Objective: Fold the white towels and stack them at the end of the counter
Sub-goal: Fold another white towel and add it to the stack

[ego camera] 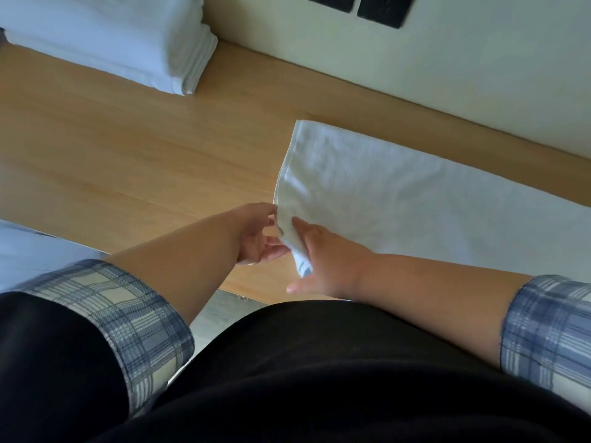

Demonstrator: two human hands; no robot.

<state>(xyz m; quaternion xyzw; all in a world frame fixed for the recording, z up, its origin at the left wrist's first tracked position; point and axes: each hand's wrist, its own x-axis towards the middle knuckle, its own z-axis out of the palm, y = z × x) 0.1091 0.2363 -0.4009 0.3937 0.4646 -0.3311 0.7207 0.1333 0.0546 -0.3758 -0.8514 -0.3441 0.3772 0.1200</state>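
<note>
Head view is showing the right hand [323, 263] gripping the near left corner of the towel [415, 199], thumb lying over the cloth and the corner bunching against the palm. Just beside it, the left hand [257, 239] is pinching the same edge, thumb above and fingers curling beneath. From both hands the towel is spreading flat to the right across the tabletop [128, 155], near the wall [447, 75]. Well apart, at the far left, a stack [105, 36] of folded towels is sitting on the tabletop.
</note>
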